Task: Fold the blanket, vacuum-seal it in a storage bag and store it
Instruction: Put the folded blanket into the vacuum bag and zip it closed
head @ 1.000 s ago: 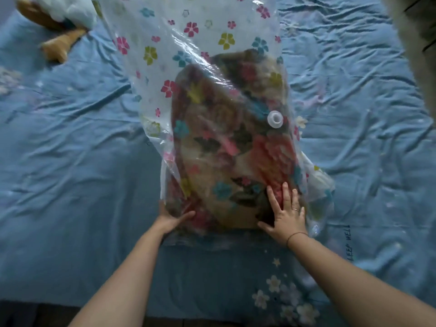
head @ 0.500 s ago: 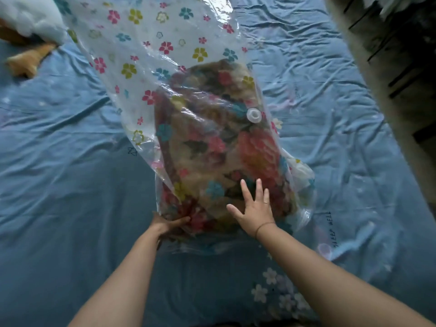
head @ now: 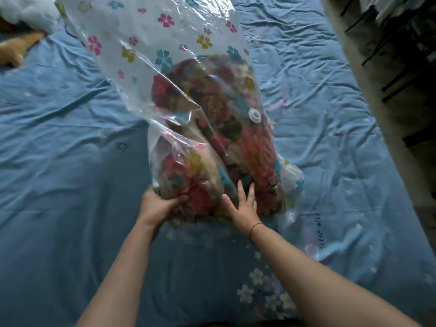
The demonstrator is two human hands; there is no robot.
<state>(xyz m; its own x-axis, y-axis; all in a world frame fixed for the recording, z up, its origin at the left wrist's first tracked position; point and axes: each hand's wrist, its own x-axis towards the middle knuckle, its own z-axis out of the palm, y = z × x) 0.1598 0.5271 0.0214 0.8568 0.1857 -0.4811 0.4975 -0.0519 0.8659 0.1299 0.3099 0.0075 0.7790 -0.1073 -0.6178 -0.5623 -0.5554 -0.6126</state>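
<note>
A folded flowery blanket (head: 226, 128) lies inside a clear storage bag (head: 151, 41) printed with small coloured flowers, on the blue bed. The bag's white round valve (head: 255, 114) sits on top of the blanket. My left hand (head: 157, 205) grips the bag's near left corner and the blanket bulge in it, thumb on top. My right hand (head: 244, 202) presses flat with straight fingers on the near end of the bundle. The bag's empty far part stretches up and left, away from me.
The blue bedsheet (head: 70, 185) is wrinkled and spreads all around the bag. A white and orange soft thing (head: 21, 24) lies at the far left corner. A pale bed edge and dark furniture (head: 389, 55) run along the right.
My left hand has lifted the bag's near left corner, tilting that side of the bundle up. My right hand slid left toward the middle of the near end.
</note>
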